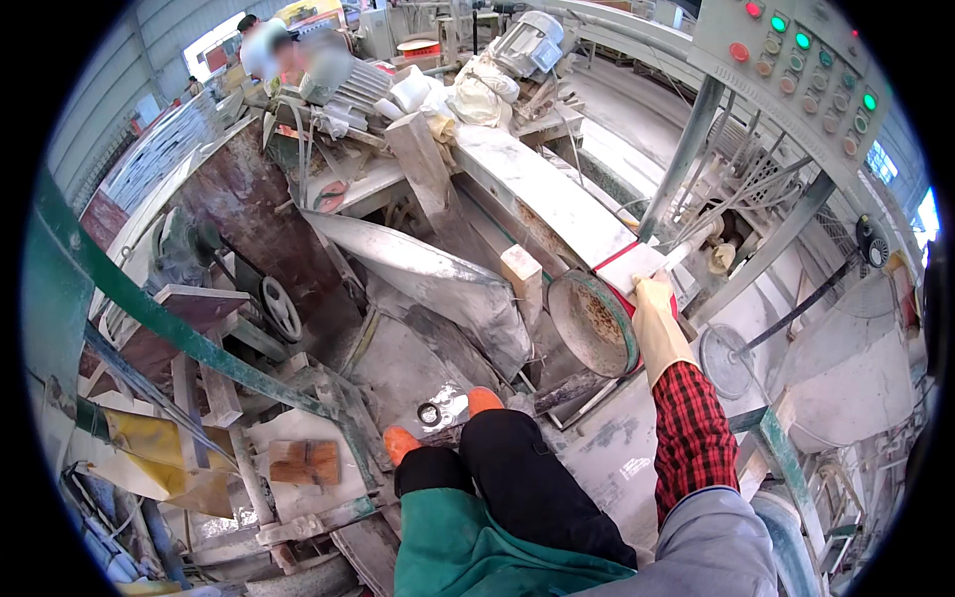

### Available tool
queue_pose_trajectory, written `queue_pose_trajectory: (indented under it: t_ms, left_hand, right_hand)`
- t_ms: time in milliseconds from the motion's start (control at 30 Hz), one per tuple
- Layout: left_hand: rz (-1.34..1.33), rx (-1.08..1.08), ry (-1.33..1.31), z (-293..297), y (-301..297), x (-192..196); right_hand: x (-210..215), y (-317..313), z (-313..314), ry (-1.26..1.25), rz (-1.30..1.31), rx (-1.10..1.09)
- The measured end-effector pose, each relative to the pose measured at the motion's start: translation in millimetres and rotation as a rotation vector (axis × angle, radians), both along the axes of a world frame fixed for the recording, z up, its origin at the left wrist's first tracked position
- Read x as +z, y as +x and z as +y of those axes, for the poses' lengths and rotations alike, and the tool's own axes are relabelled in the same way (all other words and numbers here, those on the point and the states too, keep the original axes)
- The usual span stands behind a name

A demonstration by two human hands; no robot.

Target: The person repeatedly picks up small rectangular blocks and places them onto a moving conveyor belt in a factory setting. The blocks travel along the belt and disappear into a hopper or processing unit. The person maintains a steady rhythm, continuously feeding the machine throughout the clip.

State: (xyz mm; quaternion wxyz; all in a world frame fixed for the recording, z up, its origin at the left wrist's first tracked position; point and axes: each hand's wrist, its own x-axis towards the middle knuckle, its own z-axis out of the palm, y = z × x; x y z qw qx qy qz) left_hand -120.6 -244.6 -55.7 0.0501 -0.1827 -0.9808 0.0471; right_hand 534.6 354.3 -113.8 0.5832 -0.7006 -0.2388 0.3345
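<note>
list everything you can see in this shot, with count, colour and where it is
saw disc: one, grey rusty with green rim, centre right
beam: one, dusty white, running up from the disc
control panel: one, grey with red and green lights, top right
motor: one, grey, top centre
handwheel: one, grey, right of the disc
wood block: one, orange-brown, lower left
other people: blurred, top left
shoes: two, orange, centre bottom
right hand: cream glove, red check sleeve, fingers on the disc guard
left hand: not in view

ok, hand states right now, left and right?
Left: not in view.
Right hand: gloved, resting at the rim of the round saw guard; whether its grip is closed cannot be told.
</note>
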Motion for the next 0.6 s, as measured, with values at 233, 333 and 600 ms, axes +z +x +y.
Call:
queue_pose_trajectory:
  t_ms: [233,333,600]
  left_hand:
    - [0.138,-0.048,-0.032,18,26,11]
    - [0.117,-0.03,-0.059,15,26,11]
    - [0.206,-0.082,-0.08,5,28,6]
  right_hand:
    - [-10,32,30,-0.704,-1.598,0.834]
    - [19,7,24,-0.747,-1.466,0.792]
    - [91,-122,8,-0.528,-1.289,0.83]
